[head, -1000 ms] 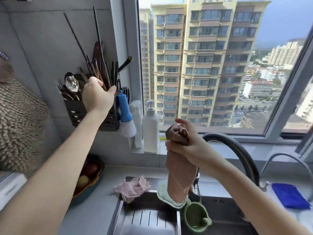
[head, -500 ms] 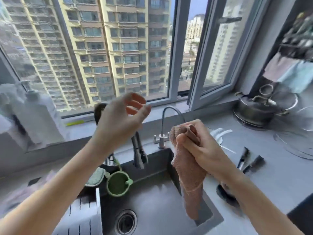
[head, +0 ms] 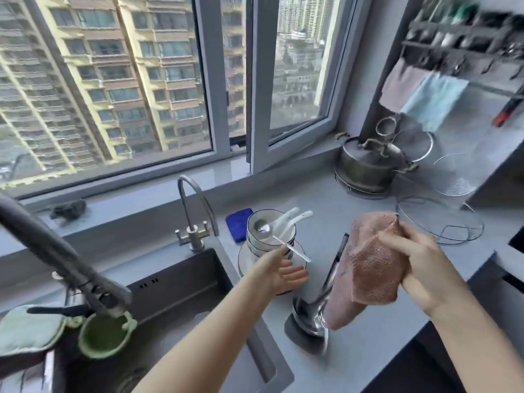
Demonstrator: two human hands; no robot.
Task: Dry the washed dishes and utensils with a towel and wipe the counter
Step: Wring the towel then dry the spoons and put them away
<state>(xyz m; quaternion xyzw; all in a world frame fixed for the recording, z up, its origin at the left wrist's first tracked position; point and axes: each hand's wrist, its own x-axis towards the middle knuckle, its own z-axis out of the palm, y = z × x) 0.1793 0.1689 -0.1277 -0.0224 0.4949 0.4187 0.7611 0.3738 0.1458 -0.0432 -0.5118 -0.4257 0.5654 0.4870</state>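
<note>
Left hand (head: 279, 272) open by the bowls; right hand (head: 419, 268) gripping the towel (head: 368, 268).
Left fingers lie straight and loosely spread at the near side of the stacked bowls (head: 269, 239), which hold spoons (head: 286, 219), right of the sink (head: 184, 293); contact is unclear. Right fingers curl round the pinkish-brown towel, which hangs over a ladle (head: 310, 314) on the tabletop (head: 357, 361).

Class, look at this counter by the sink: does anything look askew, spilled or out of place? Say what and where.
No spill or breakage shows. The spoons lie loose in the top bowl, handles jutting over its rim, and a ladle lies flat on the counter.
</note>
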